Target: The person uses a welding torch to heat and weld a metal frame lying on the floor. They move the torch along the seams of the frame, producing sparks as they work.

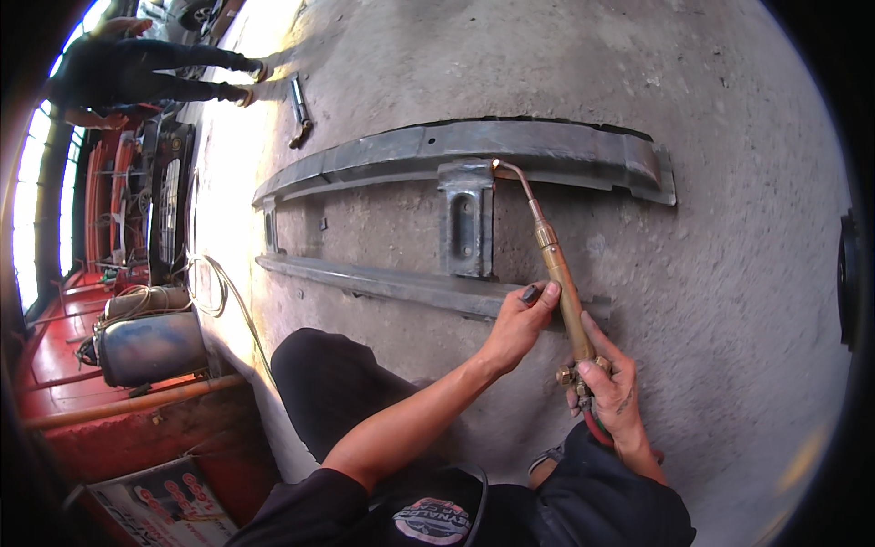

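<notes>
My right hand (616, 390) wraps the torch (562, 283), my left hand (519, 331) clenches a stub (530, 294); beam (474, 143) beyond the torch, tank (153, 346) leftward.

One brass torch (558, 266) is in the right fingers (612, 345) and one short dark rod (529, 294) in the left fingers (519, 312). Beyond the fingers lie two long grey metal beams (369, 161), one curved and one straighter, with two crosspieces (452, 228) between them. Left of the fingers are two tanks (150, 349); farther off on that side, one person (114, 73).
</notes>
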Demonstrator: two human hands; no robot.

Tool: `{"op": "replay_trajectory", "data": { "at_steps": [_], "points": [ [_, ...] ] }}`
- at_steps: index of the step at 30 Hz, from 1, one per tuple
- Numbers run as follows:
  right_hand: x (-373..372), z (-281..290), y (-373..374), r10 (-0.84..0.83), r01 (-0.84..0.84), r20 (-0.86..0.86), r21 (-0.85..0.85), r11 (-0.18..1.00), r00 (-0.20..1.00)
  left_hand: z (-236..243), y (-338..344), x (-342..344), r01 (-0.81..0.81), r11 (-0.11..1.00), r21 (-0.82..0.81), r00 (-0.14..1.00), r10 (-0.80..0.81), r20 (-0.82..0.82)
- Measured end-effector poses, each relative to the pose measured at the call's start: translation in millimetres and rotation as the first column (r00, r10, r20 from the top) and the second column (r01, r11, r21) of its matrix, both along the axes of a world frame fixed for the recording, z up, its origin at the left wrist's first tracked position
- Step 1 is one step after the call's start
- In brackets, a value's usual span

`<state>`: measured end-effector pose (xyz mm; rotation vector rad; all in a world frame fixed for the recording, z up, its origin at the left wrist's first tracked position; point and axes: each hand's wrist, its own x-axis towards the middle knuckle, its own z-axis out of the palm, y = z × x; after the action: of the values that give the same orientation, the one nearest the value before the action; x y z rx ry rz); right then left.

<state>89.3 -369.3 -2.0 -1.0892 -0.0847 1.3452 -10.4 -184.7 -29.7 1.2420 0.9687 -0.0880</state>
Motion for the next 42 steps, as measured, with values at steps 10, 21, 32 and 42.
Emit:
{"op": "replay_trajectory", "data": {
  "at_steps": [10, 21, 32, 42],
  "points": [
    [0.2, 2.0, -0.2, 0.023, -0.023, 0.001, -0.024, 0.999, 1.0, -5.3, -0.1, -3.2, -0.031, 0.999, -0.044, 0.998, 0.033, 0.048],
    [-0.8, -1.7, -2.2, 0.036, -0.035, 0.031, -0.004, 0.999, 0.999, 2.8, 0.1, 0.6, -0.003, 1.0, -0.028, 1.0, 0.003, 0.0],
    [-0.3, 1.5, 0.2, 0.039, -0.038, 0.034, -0.019, 0.999, 0.999, 5.5, 1.4, 0.8, 0.009, 0.999, -0.041, 1.0, -0.009, 0.009],
    [-1.0, -2.2, -3.0, 0.034, -0.034, 0.034, 0.01, 0.999, 0.999, 2.7, 0.9, -0.1, -0.01, 0.998, -0.057, 1.0, 0.011, 0.025]
  ]
}}
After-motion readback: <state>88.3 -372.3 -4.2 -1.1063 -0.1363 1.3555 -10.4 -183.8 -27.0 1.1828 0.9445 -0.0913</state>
